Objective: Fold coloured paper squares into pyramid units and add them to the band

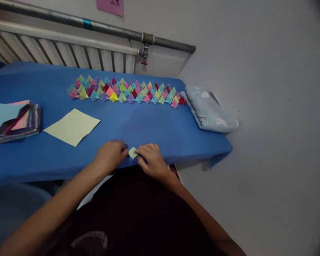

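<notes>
A small folded pale green paper [132, 153] lies at the front edge of the blue-covered table [157, 128], between my hands. My left hand [111, 153] is closed, its thumb and fingers pinching the paper's left corner. The fingers of my right hand [152, 160] are bent together over its right corner. Left of them lies a flat pale yellow-green sheet [73, 127]. Several rows of small folded paper pieces in many colours [122, 97] stand further back on the table.
A stack of coloured paper [32, 119] sits at the far left. A folded light blue cloth [209, 110] lies at the table's right end. Behind the table are a white radiator [64, 53], a metal pipe [109, 30] and a wall.
</notes>
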{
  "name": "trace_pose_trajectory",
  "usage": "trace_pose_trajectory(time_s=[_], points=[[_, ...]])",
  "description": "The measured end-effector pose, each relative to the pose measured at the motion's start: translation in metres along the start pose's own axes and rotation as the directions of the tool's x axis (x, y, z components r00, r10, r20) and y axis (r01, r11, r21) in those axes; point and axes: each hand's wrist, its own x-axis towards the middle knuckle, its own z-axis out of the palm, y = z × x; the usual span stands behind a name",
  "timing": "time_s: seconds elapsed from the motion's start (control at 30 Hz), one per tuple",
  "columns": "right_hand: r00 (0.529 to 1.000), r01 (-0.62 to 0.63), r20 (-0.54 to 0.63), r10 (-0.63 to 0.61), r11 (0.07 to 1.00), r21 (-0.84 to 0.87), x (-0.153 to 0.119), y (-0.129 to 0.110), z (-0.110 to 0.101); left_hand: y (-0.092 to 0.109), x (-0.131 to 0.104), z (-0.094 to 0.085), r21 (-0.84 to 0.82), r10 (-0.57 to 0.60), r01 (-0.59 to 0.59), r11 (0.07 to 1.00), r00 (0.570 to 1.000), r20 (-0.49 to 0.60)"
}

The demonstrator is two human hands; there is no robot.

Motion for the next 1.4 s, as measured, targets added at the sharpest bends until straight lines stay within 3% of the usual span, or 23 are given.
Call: trace_pose_trajectory(time_s=[0.07, 0.13, 0.17, 0.4, 0.6, 0.87, 1.07, 1.4], points=[[1.000, -0.003, 0.014, 0.003, 1.000, 0.002, 0.000, 0.000, -0.001, -0.007, -0.002, 0.001, 0.142, 0.249, -0.243, 0.960, 0.968, -0.031], [1.000, 0.003, 0.018, -0.003, 1.000, 0.004, 0.000, 0.000, -0.001, -0.015, -0.005, 0.004, 0.253, 0.476, -0.463, 0.849, 0.879, 0.010], [1.000, 0.007, 0.017, -0.007, 1.000, 0.004, 0.000, -0.001, -0.001, -0.018, -0.006, 0.005, 0.284, 0.534, -0.519, 0.806, 0.845, 0.031], [1.000, -0.015, 0.020, 0.015, 1.000, 0.005, -0.001, -0.001, -0.001, -0.036, -0.008, 0.011, 0.377, 0.683, -0.631, 0.678, 0.731, -0.005], [1.000, 0.010, -0.008, -0.010, 1.000, 0.003, -0.002, 0.002, 0.001, -0.043, -0.009, 0.016, 0.425, 0.733, -0.651, 0.629, 0.678, -0.047], [1.000, -0.026, -0.009, 0.026, 0.999, -0.028, -0.001, 0.002, 0.004, -0.044, -0.006, 0.019, 0.372, 0.711, -0.633, 0.679, 0.692, -0.121], [0.997, -0.075, -0.009, 0.075, 0.997, -0.009, 0.002, 0.001, 0.004, -0.044, -0.006, 0.024, 0.292, 0.647, -0.587, 0.755, 0.739, -0.186], [0.979, -0.198, -0.050, 0.200, 0.980, 0.037, 0.008, -0.001, 0.007, -0.032, 0.001, 0.021, 0.233, 0.418, -0.377, 0.896, 0.894, -0.163]])
